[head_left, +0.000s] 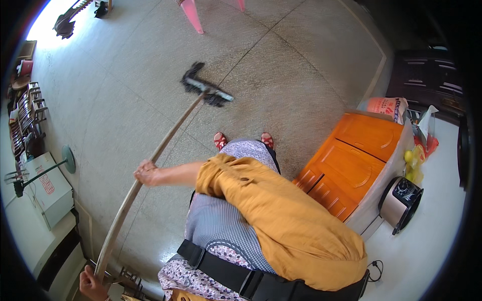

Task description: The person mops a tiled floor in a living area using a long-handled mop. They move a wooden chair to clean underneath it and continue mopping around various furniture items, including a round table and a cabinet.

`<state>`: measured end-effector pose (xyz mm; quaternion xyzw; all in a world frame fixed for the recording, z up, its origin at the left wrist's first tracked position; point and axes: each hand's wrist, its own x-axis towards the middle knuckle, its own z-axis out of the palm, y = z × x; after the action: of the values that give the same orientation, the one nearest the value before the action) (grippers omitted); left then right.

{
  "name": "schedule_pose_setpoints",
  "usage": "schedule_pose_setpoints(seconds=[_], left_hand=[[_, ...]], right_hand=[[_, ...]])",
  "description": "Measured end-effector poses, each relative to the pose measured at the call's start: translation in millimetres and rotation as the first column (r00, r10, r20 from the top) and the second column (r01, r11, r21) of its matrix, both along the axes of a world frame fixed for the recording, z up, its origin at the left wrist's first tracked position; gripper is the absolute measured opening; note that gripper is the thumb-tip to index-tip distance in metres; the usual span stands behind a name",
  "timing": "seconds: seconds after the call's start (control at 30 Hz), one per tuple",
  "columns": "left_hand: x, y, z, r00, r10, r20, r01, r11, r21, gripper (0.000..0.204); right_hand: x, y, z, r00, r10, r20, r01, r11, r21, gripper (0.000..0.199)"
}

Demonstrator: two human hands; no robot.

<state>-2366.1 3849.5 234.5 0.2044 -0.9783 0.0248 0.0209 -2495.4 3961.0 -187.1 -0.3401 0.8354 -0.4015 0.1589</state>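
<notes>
While the left hand (91, 284) is clenched on the top end of a long wooden mop handle (150, 165), the right hand (146, 173) is wrapped around it further down, and the dark mop head (206, 89) is pressed on the grey floor (281, 60) beyond the orange cabinet (351, 160).

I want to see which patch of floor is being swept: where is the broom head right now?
In the head view the dark broom head lies on the grey floor ahead of the person's red sandals, slightly to their left, below the pink chair leg.
</notes>
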Motion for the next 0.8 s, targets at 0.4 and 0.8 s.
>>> schedule_pose_setpoints(seconds=[0.4,0.8], left_hand=[[-40.7,13.7,0.5,0.956,-0.292,0.008,0.289,0.941,-0.178,0.034],[-27.8,249.1,-229.1,0.553,-0.759,0.344,0.638,0.651,0.411,0.038]], right_hand=[[3.9,102.0,23.7,0.997,0.024,-0.079,0.0,0.955,0.296,0.029],[96.2,493.6,-124.2,0.789,-0.563,-0.246,0.614,0.734,0.289,0.018]])
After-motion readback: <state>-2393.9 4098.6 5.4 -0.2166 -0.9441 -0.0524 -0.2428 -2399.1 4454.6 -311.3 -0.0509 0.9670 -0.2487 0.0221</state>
